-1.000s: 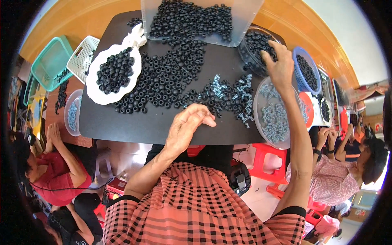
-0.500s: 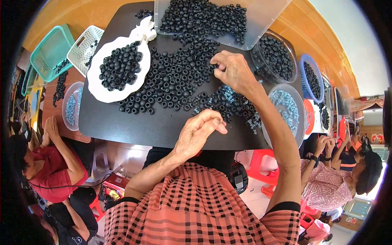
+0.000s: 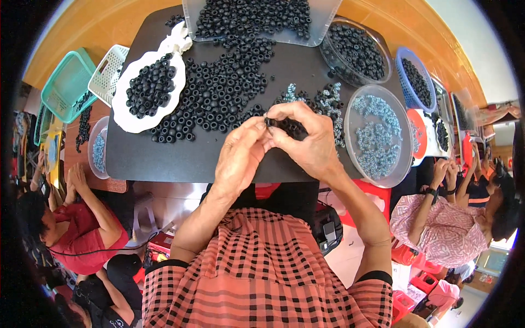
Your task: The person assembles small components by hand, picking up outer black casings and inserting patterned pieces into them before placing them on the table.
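Observation:
My left hand [image 3: 239, 156] and right hand [image 3: 313, 141] meet above the near edge of the dark table [image 3: 164, 169]. Their fingertips pinch a small round black piece [image 3: 269, 122] between them; it looks like a holed bead, partly hidden by the fingers. Beyond my left hand spreads a pile of similar black beads [image 3: 216, 90]. Past my right hand lie small blue-and-silver coil-like pieces [image 3: 330, 95] mixed with black ones, some covered by the hand. More coil-like pieces fill a clear round tub [image 3: 408, 153] at the right.
A white scalloped dish [image 3: 121, 112] of black beads lies at left. Tilted at the back, a clear bin [image 3: 324, 24] spills beads; a clear bowl [image 3: 356, 77] stands beside it. Other people [image 3: 82, 235] sit at both sides, near baskets [image 3: 60, 112] and a blue basket [image 3: 401, 87].
My right hand has come back from the bead pile toward me. My left hand has risen to meet it, and both now pinch a black bead. The view has shifted slightly.

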